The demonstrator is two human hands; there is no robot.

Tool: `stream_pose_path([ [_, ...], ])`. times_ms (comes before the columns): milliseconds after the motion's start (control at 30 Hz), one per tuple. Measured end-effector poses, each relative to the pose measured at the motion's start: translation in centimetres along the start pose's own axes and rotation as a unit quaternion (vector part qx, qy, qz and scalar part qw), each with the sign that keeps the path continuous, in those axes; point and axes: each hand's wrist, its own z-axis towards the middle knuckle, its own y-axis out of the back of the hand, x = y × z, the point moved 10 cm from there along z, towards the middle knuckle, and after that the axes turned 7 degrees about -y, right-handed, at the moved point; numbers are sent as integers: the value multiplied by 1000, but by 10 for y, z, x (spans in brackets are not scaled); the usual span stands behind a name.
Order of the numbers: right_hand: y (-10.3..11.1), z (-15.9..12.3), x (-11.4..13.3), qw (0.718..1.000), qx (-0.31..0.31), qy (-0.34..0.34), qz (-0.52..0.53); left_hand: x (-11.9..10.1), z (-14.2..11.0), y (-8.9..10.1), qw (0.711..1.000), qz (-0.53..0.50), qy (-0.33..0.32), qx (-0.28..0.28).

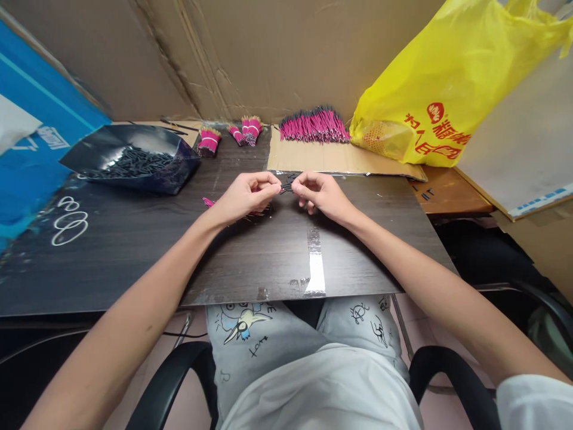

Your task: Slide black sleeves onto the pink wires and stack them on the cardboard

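My left hand (250, 194) and my right hand (320, 194) meet almost fingertip to fingertip over the dark table, both closed in a pinch. Several short black sleeves (287, 179) show in the narrow gap between them. One sleeve reaches the right fingertips, which grip it. What the left fingertips pinch is too small to make out. Loose pink wires (208, 202) lie under and beside my left hand, mostly covered by it.
An open dark bag (179, 173) of black sleeves stands at left, near white rings (70, 229). Behind are bundled pink wires (209, 142) and a row of black-tipped pink wires (316, 126) on cardboard (308, 156). A yellow plastic bag (412, 89) stands at back right.
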Motion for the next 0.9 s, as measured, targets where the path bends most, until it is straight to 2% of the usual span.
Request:
stream_pose_path([
  [167,-1,1,-4,994,28,-35,104,-1,-1,-1,999,42,0,12],
  [300,-3,-3,-3,988,44,-62,135,-5,-2,-3,998,67,-8,15],
  [600,-8,-7,-1,988,66,-77,118,-16,-4,-12,993,104,-31,41],
  [800,-7,-7,2,995,61,-43,71,-17,-7,-19,991,112,-13,68],
  [900,-6,-7,5,996,67,-31,54,-18,-8,-21,992,111,-13,62],
])
